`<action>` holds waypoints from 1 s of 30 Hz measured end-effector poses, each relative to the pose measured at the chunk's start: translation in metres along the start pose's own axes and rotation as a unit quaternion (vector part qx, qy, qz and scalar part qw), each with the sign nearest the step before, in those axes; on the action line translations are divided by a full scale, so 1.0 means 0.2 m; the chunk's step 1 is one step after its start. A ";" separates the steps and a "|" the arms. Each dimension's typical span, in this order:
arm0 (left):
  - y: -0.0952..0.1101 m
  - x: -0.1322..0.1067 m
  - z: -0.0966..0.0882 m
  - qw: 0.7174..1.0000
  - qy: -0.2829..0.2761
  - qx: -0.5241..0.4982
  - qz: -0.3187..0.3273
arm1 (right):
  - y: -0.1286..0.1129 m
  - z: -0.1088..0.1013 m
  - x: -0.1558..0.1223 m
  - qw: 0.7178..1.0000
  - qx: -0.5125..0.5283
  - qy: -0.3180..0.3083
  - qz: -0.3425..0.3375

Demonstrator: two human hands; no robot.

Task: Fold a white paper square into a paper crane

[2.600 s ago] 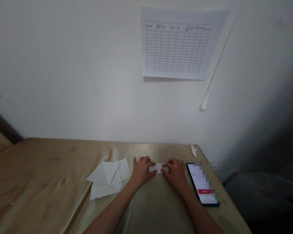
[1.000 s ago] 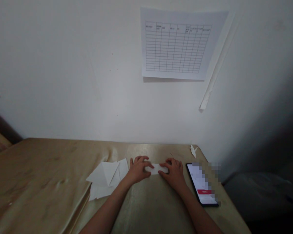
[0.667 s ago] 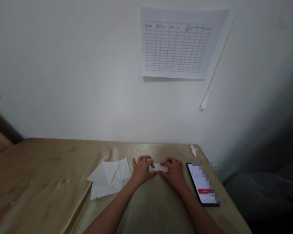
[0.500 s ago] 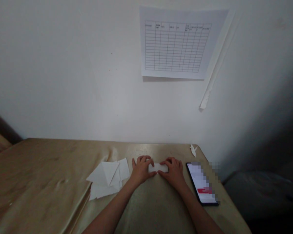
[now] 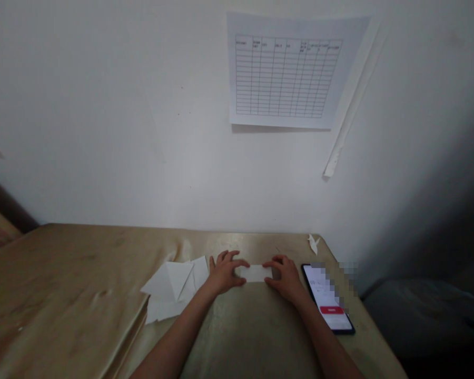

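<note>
A small white strip of folded paper point(image 5: 255, 273) lies flat on the table between my hands. At its left end, my left hand point(image 5: 226, 273) has its index fingertip at the far edge and its thumb at the near edge, the other fingers loosely raised. My right hand point(image 5: 285, 279) spans the right end in the same way, index finger at the far edge and thumb at the near edge. Both hands are curved around the ends of the strip. Its underside cannot be seen.
Several white paper sheets point(image 5: 169, 289) lie overlapped on the left. A phone point(image 5: 327, 300) with its screen lit is on the right, near a torn paper scrap point(image 5: 313, 243). Brownish-gold covering with wrinkles spans the table point(image 5: 82, 279). On the wall hangs a printed table sheet point(image 5: 284, 79).
My thumbs have moved apart from the middle of the strip toward its two ends. My left hand has shifted slightly left, and more of the strip shows. The sheets and phone stay put.
</note>
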State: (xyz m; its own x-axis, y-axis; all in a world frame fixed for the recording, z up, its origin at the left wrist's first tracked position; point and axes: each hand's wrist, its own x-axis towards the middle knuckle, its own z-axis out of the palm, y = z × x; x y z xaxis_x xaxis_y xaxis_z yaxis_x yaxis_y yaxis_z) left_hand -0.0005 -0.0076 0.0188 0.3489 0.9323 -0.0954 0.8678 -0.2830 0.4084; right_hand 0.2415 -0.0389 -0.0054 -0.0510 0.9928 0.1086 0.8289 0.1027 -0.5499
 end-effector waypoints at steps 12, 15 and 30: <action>-0.06 0.00 -0.03 1.000 -0.008 0.009 0.005 | 0.10 -0.01 0.01 0.998 0.059 -0.020 -0.018; -0.06 0.00 -0.03 1.000 -0.002 0.007 0.003 | 0.10 -0.01 0.01 0.998 0.053 -0.020 -0.014; 0.01 -0.01 0.04 0.998 0.052 0.022 -0.010 | -0.02 0.01 -0.04 0.999 -0.018 0.026 -0.006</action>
State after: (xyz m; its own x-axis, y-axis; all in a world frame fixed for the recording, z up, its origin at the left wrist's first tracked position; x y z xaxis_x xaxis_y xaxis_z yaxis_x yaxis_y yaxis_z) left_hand 0.0024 -0.0118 0.0123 0.2941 0.9557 -0.0083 0.8899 -0.2707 0.3670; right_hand 0.2364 -0.0464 -0.0059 -0.0330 0.9867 0.1589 0.8485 0.1117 -0.5173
